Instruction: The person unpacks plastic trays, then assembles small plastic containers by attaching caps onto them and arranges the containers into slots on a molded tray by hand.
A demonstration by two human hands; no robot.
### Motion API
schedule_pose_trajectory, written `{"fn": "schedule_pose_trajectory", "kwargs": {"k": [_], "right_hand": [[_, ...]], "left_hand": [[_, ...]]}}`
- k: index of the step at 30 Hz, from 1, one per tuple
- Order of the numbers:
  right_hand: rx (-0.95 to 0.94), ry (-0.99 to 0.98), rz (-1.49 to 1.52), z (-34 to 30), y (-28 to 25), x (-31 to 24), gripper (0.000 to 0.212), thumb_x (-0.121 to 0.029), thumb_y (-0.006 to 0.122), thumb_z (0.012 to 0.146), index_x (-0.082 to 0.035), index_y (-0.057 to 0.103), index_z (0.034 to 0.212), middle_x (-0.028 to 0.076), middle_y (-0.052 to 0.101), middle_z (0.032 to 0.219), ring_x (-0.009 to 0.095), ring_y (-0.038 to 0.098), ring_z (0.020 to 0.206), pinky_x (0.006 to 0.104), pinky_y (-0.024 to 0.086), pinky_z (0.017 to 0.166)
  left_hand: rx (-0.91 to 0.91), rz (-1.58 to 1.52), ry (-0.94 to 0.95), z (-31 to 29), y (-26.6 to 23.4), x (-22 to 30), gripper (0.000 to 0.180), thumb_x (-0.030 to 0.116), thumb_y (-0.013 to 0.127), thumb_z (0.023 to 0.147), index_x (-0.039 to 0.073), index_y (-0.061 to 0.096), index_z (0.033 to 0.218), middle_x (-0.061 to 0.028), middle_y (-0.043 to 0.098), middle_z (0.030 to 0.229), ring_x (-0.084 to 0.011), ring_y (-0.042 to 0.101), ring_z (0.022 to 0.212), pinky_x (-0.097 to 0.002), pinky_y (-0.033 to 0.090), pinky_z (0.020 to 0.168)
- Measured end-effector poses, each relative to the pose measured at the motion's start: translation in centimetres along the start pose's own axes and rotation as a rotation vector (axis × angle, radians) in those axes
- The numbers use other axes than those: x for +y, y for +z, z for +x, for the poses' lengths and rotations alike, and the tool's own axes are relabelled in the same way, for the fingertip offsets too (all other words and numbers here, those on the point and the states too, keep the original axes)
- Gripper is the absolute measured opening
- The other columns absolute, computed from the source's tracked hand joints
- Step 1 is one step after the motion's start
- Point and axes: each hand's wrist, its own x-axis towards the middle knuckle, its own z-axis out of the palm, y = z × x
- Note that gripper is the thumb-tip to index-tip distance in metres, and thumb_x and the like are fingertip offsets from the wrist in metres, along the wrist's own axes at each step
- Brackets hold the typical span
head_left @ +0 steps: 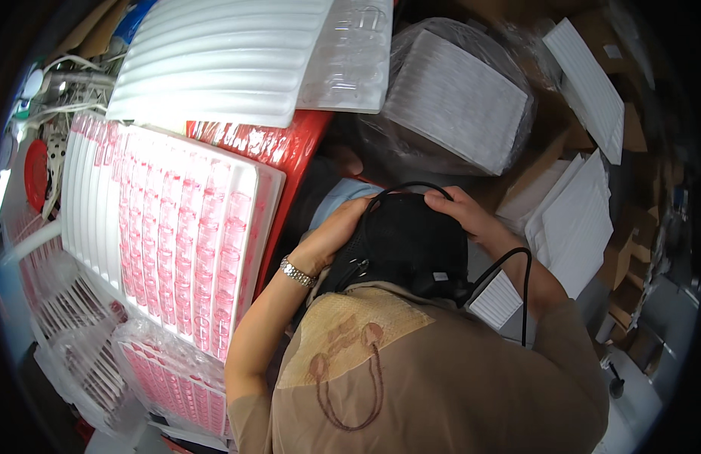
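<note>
A black fabric bag (419,246) with a zipper and a small white label rests against my front, over my lap. My left hand (349,221), with a metal watch (297,272) on its wrist, grips the bag's upper left side; its fingertips are partly hidden. On the opposite side, my right hand (467,212) holds the upper right edge, thumb on top and the other fingers mostly out of sight. A black cable (526,291) loops over the top of the bag and out past my right forearm.
Left stands a red table (294,151) bearing white ribbed trays (222,60) and a tray of pink clear cups (180,250). Wrapped pink trays (176,378) lie nearer. A bagged stack of white trays (456,98) is ahead; loose white panels (574,223) and cardboard boxes (630,246) crowd the right.
</note>
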Motion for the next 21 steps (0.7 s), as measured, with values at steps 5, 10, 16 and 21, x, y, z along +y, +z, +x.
{"fn": "schedule_pose_trajectory", "kwargs": {"k": [5, 10, 16, 21], "right_hand": [[0.081, 0.262, 0.023, 1.9, 0.3, -0.6, 0.040, -0.036, 0.059, 0.087, 0.000, 0.059, 0.104, 0.005, 0.063, 0.090, 0.011, 0.062, 0.078, 0.0228, 0.051, 0.066], [-0.067, 0.289, 0.120, 3.6, 0.9, -0.6, 0.043, -0.036, 0.057, 0.088, 0.002, 0.058, 0.107, 0.007, 0.064, 0.093, 0.012, 0.064, 0.076, 0.0225, 0.053, 0.062], [-0.070, 0.322, 0.092, 2.5, 2.0, -2.7, 0.042, -0.035, 0.058, 0.088, 0.001, 0.058, 0.109, 0.010, 0.065, 0.097, 0.014, 0.065, 0.081, 0.0271, 0.054, 0.071], [-0.009, 0.433, 0.021, 1.5, 3.0, -4.1, 0.042, -0.036, 0.058, 0.087, 0.000, 0.059, 0.109, 0.007, 0.065, 0.100, 0.013, 0.064, 0.084, 0.0247, 0.052, 0.075]], "left_hand": [[0.127, -0.187, -0.176, 1.1, -1.5, -1.1, 0.032, 0.024, 0.044, 0.090, -0.002, 0.059, 0.099, -0.0081, 0.064, 0.089, -0.0152, 0.062, 0.072, -0.0261, 0.051, 0.064], [0.185, -0.210, -0.090, 0.8, -1.6, -0.7, 0.033, 0.027, 0.044, 0.091, -0.001, 0.060, 0.097, -0.0079, 0.065, 0.083, -0.0162, 0.063, 0.066, -0.0259, 0.051, 0.059], [0.175, 0.055, 0.015, 0.2, -2.8, -0.8, 0.038, 0.031, 0.041, 0.094, -0.001, 0.061, 0.099, -0.0071, 0.064, 0.089, -0.0141, 0.061, 0.075, -0.0253, 0.049, 0.067], [0.107, 0.274, 0.280, -0.6, -3.0, -1.5, 0.053, 0.044, 0.034, 0.097, -0.002, 0.053, 0.118, -0.0085, 0.060, 0.109, -0.0152, 0.056, 0.101, -0.0260, 0.042, 0.090]]}}
